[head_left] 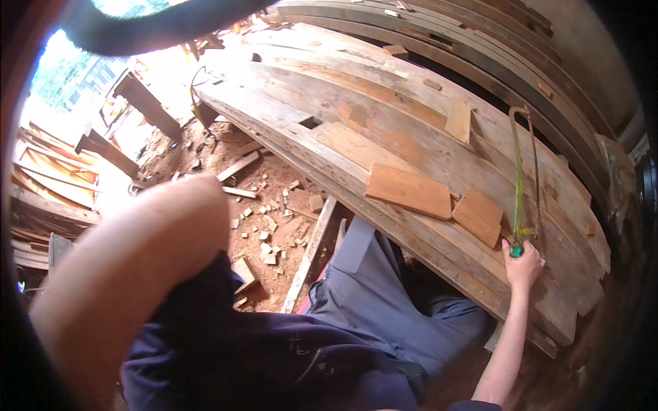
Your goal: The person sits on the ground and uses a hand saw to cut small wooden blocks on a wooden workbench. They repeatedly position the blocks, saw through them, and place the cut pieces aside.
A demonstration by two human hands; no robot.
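Note:
My right hand (524,265) is closed around the green handle of a bow saw (519,171). The saw has a thin, curved yellow-green frame and a narrow dark blade, and it points away from me over the right part of the wooden workbench (288,109). Left of that hand, a squarish brown wood piece (478,216) lies on the bench. Beside it is a longer rectangular board (409,191). My left arm (137,274) is bent, its elbow raised at the left; the left hand itself is outside the picture.
A pale wood strip (458,120) and small offcuts lie farther back on the bench. Long planks (439,34) are stacked behind it. Wood blocks (267,248) and sawdust cover the ground to the left. A slanted wooden bar (310,257) stands near my leg.

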